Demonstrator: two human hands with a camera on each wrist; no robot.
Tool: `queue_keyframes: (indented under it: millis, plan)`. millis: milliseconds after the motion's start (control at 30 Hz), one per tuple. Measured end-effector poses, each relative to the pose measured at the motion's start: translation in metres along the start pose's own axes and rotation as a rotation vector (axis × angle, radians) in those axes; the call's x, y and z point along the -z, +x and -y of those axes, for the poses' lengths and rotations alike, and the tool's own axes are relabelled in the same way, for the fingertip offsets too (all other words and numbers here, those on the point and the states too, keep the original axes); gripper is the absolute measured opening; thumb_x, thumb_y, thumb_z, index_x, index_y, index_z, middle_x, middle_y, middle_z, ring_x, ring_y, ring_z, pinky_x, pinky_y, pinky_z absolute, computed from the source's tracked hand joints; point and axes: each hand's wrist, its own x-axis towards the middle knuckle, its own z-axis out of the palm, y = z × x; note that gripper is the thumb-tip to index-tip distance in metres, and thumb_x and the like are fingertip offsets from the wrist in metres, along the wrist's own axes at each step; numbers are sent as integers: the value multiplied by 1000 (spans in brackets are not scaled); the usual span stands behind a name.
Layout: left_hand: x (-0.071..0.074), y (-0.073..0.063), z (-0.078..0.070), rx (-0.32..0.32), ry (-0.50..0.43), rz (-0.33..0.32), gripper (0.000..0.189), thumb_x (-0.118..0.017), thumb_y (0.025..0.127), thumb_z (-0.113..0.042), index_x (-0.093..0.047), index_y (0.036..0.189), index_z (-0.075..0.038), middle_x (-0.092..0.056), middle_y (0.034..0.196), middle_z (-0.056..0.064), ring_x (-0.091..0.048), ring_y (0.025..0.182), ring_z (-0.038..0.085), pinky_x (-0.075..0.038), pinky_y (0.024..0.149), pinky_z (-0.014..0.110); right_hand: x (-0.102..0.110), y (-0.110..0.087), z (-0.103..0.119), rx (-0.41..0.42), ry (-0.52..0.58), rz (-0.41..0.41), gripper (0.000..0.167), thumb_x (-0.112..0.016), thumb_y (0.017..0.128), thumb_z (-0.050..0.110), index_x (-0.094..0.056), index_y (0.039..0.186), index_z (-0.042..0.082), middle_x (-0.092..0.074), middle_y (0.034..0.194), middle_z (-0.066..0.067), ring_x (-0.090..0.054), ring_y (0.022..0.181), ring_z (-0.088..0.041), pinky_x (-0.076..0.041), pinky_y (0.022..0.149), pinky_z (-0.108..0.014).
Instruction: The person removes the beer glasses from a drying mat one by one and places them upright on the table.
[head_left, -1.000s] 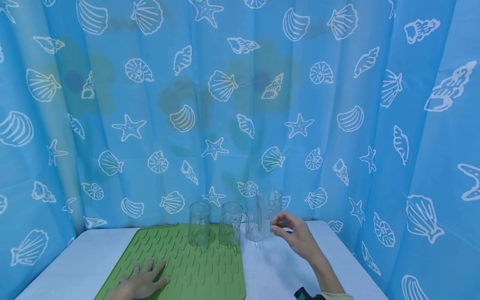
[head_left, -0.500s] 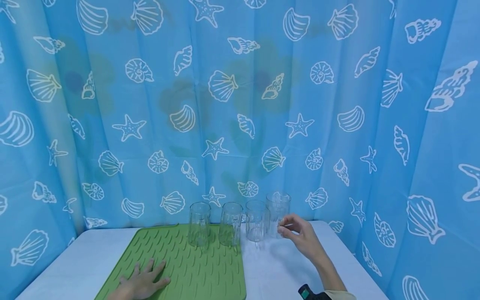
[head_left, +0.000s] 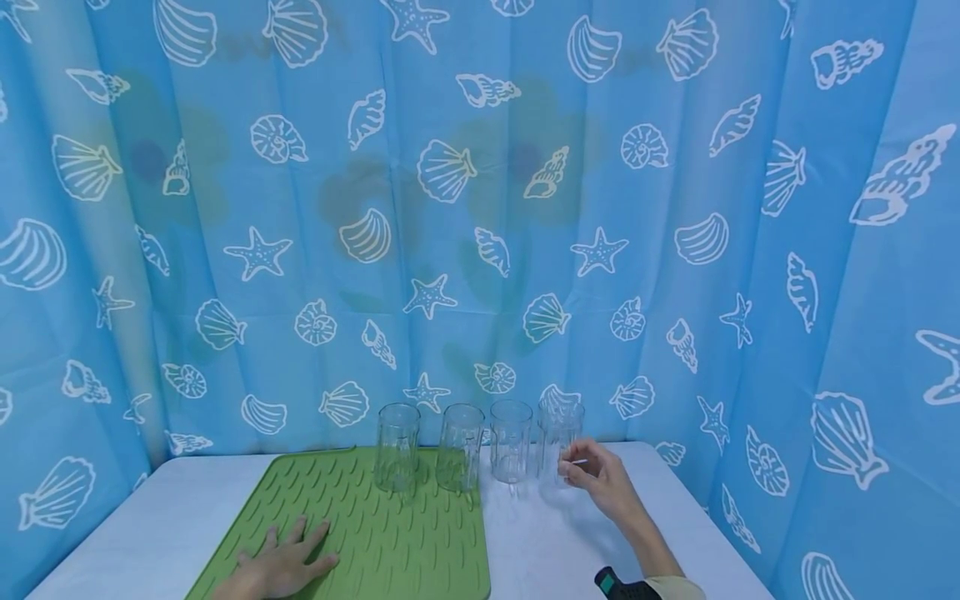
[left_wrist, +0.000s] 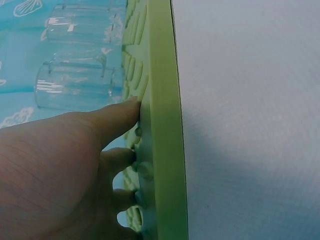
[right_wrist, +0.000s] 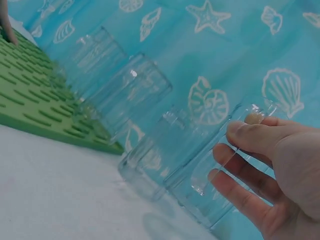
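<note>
With the thumb and fingers of my right hand (head_left: 606,485) I grip the handle of a clear glass mug (head_left: 552,429). It stands upright at the right end of a row, its base at the white tabletop. Just left of it, a second glass mug (head_left: 510,442) is on the white surface. Two more glass mugs, one (head_left: 459,450) beside the other (head_left: 397,450), stand on the back edge of a green ridged mat (head_left: 405,550). My left hand (head_left: 279,568) rests on the mat with spread fingers; its fingertips (left_wrist: 131,102) touch the mat in the left wrist view.
A white tabletop (head_left: 540,558) extends on both sides of the mat. Behind it hangs a blue curtain (head_left: 480,275) with white shells and starfish, which also closes off both sides. A dark wrist device (head_left: 622,586) sits at my right sleeve.
The mug in my right hand has moved right and down, from raised beside the third mug to the table level at the row's right end. My left hand stays put.
</note>
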Motion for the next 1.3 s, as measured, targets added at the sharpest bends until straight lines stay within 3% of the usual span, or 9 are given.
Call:
queue_keyframes:
  millis: [133,267,400,500,633,767,933,1033,1300]
  plan:
    - [1,-3,-1,-3,-5,1,106,-44,73,-90,-35,153,-21,-26,158,26,-7,136,70,-5,88,92,-3,2,-8,-70,37,-20,19,-67,93,14,-61,108,3,-64,106,-16,-69,90,-17,-60,82,-27]
    - [16,-36,-28,-1,2,-2,102,-45,79,-84,-34,153,-15,-25,157,29,-7,136,69,-6,92,90,-4,3,-17,-62,60,-21,21,-68,93,14,-61,108,2,-64,105,-18,-70,88,-17,-60,81,-26]
    - [20,-46,-37,8,27,2,101,-43,80,-84,-33,154,-15,-24,157,28,-8,138,68,-7,93,90,-6,4,-29,-24,80,-5,22,-69,92,14,-61,106,0,-64,104,-22,-70,86,-19,-59,79,-24]
    - [18,-44,-35,3,33,2,102,-41,79,-86,-33,154,-16,-25,157,28,-8,137,68,-6,92,90,-8,4,-36,-46,76,-3,22,-69,92,14,-61,107,0,-64,104,-20,-70,86,-17,-59,79,-24]
    - [26,-62,-49,8,17,11,95,-45,86,-77,-32,153,-12,-23,157,30,-7,138,68,-6,95,89,-12,4,-40,-88,70,-11,24,-71,91,17,-62,107,2,-65,104,-15,-69,87,-16,-59,80,-24]
    - [22,-54,-43,13,20,6,99,-42,83,-81,-32,154,-13,-23,158,28,-7,138,68,-6,95,89,-14,5,-41,-96,73,-20,26,-72,90,18,-62,107,1,-65,104,-16,-69,88,-19,-59,81,-26]
    - [7,-21,-18,19,3,10,106,-42,75,-89,-34,154,-19,-23,158,27,-6,137,69,-3,90,91,-17,7,-43,-124,37,-67,24,-70,92,19,-63,108,3,-66,106,-15,-68,91,-18,-60,84,-34]
    - [3,-10,-10,18,-21,16,108,-44,72,-90,-34,154,-20,-23,158,27,-5,137,69,-2,90,91,-18,8,-46,-141,8,-97,22,-67,94,22,-64,109,6,-68,107,-13,-69,94,-17,-60,86,-36]
    - [16,-43,-35,26,41,5,97,-43,82,-82,-33,154,-17,-22,159,27,-6,139,67,-5,93,90,-18,17,-49,-166,-20,-154,21,-66,95,17,-65,111,4,-69,108,-16,-69,95,-21,-60,85,-37]
